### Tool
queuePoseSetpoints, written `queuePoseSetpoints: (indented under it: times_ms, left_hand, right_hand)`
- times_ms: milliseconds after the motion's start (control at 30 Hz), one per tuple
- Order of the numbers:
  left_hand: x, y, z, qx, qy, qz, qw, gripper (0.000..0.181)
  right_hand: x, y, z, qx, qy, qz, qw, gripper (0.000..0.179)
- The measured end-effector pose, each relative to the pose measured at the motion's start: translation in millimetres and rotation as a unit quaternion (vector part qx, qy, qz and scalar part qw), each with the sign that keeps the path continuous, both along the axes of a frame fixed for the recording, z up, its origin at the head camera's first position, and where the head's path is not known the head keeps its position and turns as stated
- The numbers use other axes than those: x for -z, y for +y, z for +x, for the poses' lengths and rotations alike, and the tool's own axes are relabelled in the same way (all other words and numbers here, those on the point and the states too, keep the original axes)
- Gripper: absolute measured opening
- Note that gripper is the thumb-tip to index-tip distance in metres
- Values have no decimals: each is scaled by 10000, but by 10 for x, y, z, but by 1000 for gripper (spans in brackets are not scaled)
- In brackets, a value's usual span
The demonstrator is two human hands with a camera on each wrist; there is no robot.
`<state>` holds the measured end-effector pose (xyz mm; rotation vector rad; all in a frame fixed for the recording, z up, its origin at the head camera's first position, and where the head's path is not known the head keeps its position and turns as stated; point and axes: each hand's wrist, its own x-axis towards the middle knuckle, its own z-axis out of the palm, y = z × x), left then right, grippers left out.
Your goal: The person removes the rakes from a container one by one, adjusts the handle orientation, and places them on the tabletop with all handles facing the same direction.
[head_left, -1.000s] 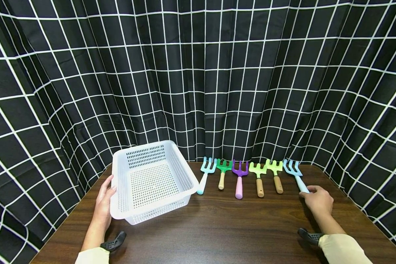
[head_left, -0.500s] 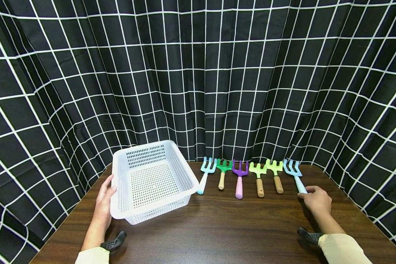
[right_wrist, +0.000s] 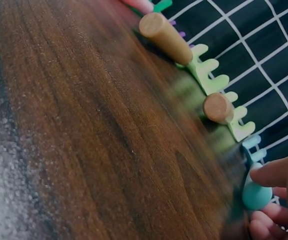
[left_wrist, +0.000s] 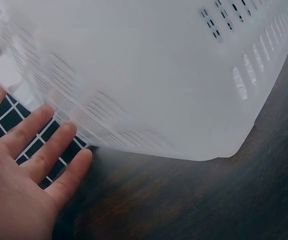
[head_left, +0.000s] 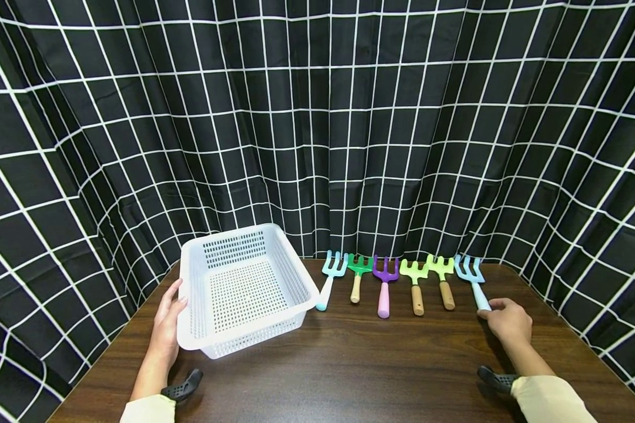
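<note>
In the head view, a white plastic basket [head_left: 246, 294] with perforated walls stands at left, nothing in it. My left hand [head_left: 165, 322] is at its left side, fingers fairly straight and spread against the outer wall in the left wrist view. At the far right, my right hand [head_left: 510, 320] pinches the handle end of a light blue hand fork [head_left: 476, 282] between thumb and fingers. Its tines point toward the curtain. Left of it lie two lime hand forks with wooden handles, one nearer [head_left: 441, 276] and one farther [head_left: 415, 285].
Farther left in the row are a purple hand fork with a pink handle [head_left: 384, 285], a green one [head_left: 357, 276] and another light blue one [head_left: 330, 279] close to the basket. A black curtain with white grid [head_left: 360, 129] borders the brown wooden table [head_left: 360, 370].
My right hand has shifted slightly left, swinging the light blue fork's handle end with it. The left hand and basket stay in place.
</note>
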<state>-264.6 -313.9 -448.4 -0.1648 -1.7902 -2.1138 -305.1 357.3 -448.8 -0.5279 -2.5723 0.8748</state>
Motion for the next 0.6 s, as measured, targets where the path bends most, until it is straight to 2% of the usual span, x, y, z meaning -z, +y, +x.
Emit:
queuePoseSetpoints:
  times_ms: [433,533,600]
  left_hand:
    - [-17,-52,-11,80,207,-21,9998,47]
    - [-30,-71,-13,-15,137,-119,9998,56]
    - [-43,-89,-4,-81,-60,-256,9996,62]
  right_hand:
    - [-105,-43,96,-200,95,241,9995,41]
    - [-141,-56,130,-345,213,324,9987,44]
    - [-175,-68,167,-464,238,413,9978,47]
